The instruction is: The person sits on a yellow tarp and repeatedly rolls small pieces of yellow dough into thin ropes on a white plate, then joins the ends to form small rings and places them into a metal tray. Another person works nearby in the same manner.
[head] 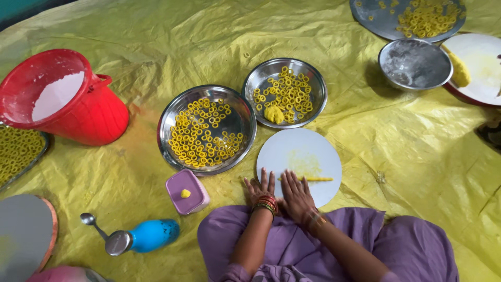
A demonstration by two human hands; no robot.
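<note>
Both hands lie flat and open on the round white board point(299, 154): the right hand point(296, 194) presses a thin yellow dough rope point(313, 179), the left hand point(260, 189) rests just beside it. Uneven pressure could snap the rope or roll it off the board's near edge.

3 steel bowls point(206, 129), 1 red bucket point(78, 109), 1 spoon point(93, 223) (beside bottle).

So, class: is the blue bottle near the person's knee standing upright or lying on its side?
On its side. The blue bottle lies flat on the yellow sheet, its metal cap facing the spoon.
</note>
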